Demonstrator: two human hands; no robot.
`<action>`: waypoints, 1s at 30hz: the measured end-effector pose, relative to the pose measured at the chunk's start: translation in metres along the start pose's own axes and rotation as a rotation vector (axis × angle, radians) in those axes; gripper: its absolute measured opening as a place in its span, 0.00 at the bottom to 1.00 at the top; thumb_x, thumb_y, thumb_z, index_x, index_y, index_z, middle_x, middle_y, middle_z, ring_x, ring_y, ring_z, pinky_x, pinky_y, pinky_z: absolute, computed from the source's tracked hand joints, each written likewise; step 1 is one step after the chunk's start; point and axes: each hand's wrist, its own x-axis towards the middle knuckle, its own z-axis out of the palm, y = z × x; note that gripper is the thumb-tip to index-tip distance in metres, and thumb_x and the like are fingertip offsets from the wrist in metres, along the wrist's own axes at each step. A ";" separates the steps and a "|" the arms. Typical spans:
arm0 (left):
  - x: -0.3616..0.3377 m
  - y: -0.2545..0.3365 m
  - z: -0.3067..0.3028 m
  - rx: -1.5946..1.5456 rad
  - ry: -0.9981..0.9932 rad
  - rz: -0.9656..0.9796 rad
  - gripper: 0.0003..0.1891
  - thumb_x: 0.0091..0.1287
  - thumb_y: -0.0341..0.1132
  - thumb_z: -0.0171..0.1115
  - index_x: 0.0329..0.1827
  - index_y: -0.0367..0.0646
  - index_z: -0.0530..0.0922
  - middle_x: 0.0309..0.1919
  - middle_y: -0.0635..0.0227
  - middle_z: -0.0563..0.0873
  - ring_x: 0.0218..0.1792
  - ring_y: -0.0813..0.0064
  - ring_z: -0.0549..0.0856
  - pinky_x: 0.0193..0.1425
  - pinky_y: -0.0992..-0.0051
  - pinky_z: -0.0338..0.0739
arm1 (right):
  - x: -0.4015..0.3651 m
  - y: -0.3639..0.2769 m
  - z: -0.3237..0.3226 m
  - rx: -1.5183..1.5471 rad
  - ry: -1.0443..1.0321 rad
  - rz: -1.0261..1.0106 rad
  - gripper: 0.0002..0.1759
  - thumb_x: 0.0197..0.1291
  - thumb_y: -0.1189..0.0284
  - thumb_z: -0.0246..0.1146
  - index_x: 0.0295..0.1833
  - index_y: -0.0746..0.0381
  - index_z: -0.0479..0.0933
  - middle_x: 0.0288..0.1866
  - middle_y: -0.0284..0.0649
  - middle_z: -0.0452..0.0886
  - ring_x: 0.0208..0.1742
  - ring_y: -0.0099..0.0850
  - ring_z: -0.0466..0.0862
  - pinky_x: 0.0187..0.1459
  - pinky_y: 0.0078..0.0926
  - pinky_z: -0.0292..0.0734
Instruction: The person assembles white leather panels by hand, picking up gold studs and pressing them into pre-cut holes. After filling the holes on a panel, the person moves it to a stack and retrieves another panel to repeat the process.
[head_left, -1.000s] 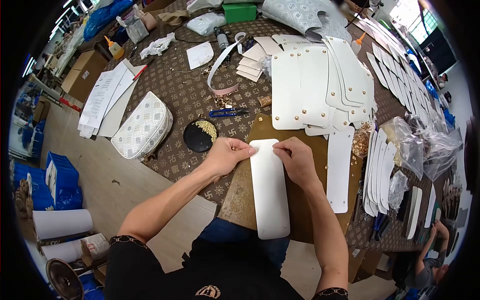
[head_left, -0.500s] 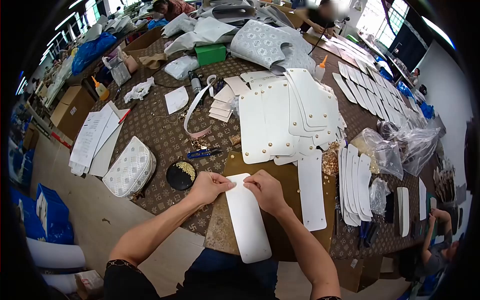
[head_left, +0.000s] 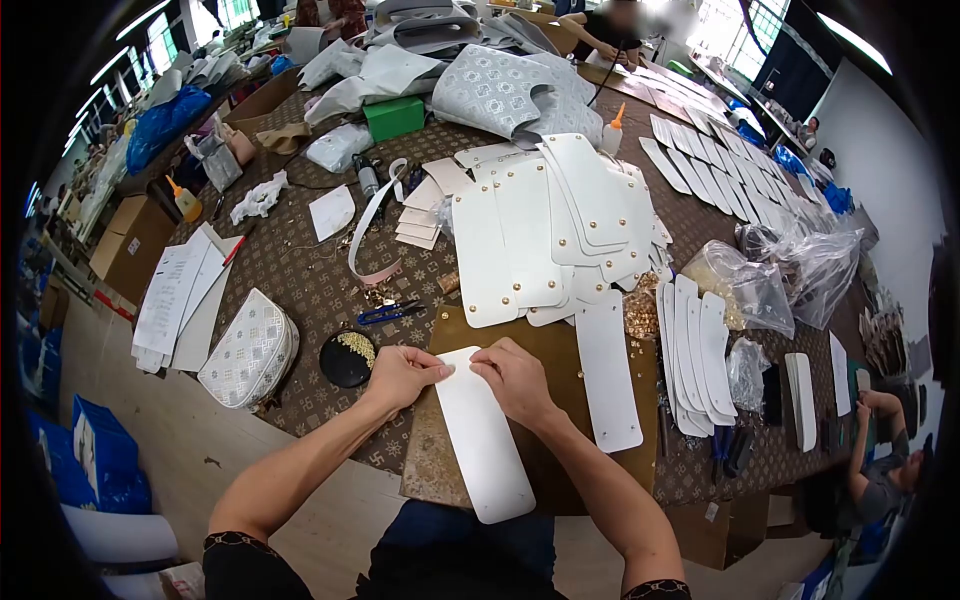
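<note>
A long white panel [head_left: 487, 445] with rounded ends lies lengthwise toward me on a brown board [head_left: 560, 410]. My left hand [head_left: 405, 376] pinches its far left corner between thumb and fingers. At the far right corner, my right hand [head_left: 515, 380] pinches the same panel. What the fingertips may hold besides the panel is too small to make out. Right of my right hand rests another white strip [head_left: 608, 385] with small studs. Beyond it is a pile of white panels [head_left: 530, 235] with gold studs. A black round dish [head_left: 335, 371] with tiny gold pieces stands left of my left hand.
Blue thread snips [head_left: 388, 313] and a white patterned pouch [head_left: 250, 350] lie left. Gold rivets [head_left: 642, 310], a fan of white strips [head_left: 690, 360] and clear plastic bags [head_left: 750, 285] sit right. Papers [head_left: 180, 290] lie far left. Other people work around the table.
The whole view has shifted slightly, so the table's things appear further left. Both hands keep their pinch on the panel, with little visible movement.
</note>
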 end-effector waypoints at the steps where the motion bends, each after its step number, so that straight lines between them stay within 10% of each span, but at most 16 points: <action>1: 0.004 -0.004 0.000 0.014 0.002 0.003 0.11 0.62 0.31 0.83 0.37 0.32 0.90 0.29 0.68 0.90 0.26 0.85 0.81 0.30 0.82 0.75 | 0.000 0.001 0.000 0.000 0.009 0.006 0.05 0.65 0.74 0.71 0.44 0.63 0.87 0.38 0.41 0.83 0.38 0.37 0.85 0.41 0.33 0.80; 23: 0.002 -0.005 0.003 -0.023 -0.020 0.075 0.07 0.66 0.29 0.78 0.38 0.32 0.89 0.32 0.66 0.91 0.30 0.84 0.83 0.35 0.80 0.79 | 0.006 0.007 0.006 -0.121 0.019 -0.082 0.06 0.65 0.75 0.68 0.38 0.67 0.82 0.36 0.46 0.79 0.40 0.48 0.82 0.44 0.44 0.79; 30: 0.002 -0.011 0.001 -0.103 -0.004 0.032 0.09 0.67 0.31 0.78 0.39 0.33 0.89 0.31 0.69 0.90 0.28 0.85 0.82 0.34 0.82 0.77 | -0.033 -0.018 -0.027 -0.132 0.136 -0.093 0.13 0.64 0.71 0.71 0.51 0.65 0.84 0.45 0.45 0.82 0.49 0.46 0.82 0.52 0.43 0.78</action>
